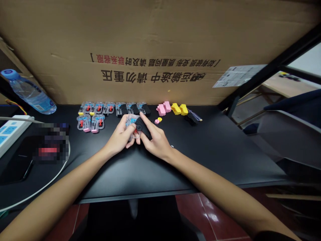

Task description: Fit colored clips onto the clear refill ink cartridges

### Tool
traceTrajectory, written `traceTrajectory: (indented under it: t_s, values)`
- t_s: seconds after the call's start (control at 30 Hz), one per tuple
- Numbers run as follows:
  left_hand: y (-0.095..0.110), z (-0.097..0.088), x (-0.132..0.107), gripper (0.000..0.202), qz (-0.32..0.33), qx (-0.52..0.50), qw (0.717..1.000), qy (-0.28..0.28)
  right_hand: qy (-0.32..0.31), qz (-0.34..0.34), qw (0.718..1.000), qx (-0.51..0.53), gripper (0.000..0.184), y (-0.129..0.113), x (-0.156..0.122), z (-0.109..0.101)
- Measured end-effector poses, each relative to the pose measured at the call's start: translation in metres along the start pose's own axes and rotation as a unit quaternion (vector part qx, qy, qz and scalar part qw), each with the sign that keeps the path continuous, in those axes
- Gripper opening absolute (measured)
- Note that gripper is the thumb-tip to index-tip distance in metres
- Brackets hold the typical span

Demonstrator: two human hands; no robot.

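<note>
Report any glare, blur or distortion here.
Head view: glare on the floor tiles, soft sheen on the black desktop, fine detail blurred on the held clear-and-black piece, blocky pixelation by the phone, bottle tilted, perhaps by lens distortion.

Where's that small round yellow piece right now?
In the head view, the small round yellow piece lies on the black table just right of a similar pink one, between the right hand and the pink plastic parts.
</note>
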State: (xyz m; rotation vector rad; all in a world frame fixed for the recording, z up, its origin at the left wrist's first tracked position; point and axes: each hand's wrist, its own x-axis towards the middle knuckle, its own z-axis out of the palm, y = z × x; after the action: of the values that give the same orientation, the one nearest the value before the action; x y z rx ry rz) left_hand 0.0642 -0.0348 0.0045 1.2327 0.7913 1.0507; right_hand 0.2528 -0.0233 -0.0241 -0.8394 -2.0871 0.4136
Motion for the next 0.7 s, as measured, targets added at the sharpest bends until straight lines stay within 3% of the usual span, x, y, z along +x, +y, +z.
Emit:
traceTrajectory:
  t_s: [0.1,0.27,0.37,0.47,0.57,0.7]
  values:
    - [0.000,-0.002,0.001,0.036,-0.003,-0.020,1.000,0.013,-0.002,0.011,1.000,0.017,0.075,0.001,0.002,-0.001]
    - [0.003,-0.009,0.004,0.054,-0.002,-0.038,0.999,0.032,-0.008,0.022,0.999,0.033,0.059,0.001,0.008,-0.007]
    - [0.006,-0.015,0.005,0.059,0.013,0.002,0.999,0.030,-0.007,0.102,0.987,0.124,0.052,0.000,0.013,-0.013]
    - [0.009,-0.021,0.004,0.049,0.056,0.112,0.991,0.049,-0.036,0.223,0.926,0.304,0.049,-0.001,0.017,-0.016]
    - [0.010,-0.023,0.003,0.038,0.104,0.216,0.967,0.086,-0.050,0.290,0.859,0.419,0.045,0.000,0.020,-0.016]
    - [0.009,-0.022,0.004,0.031,0.127,0.290,0.943,0.099,-0.042,0.317,0.830,0.457,0.047,0.001,0.021,-0.015]
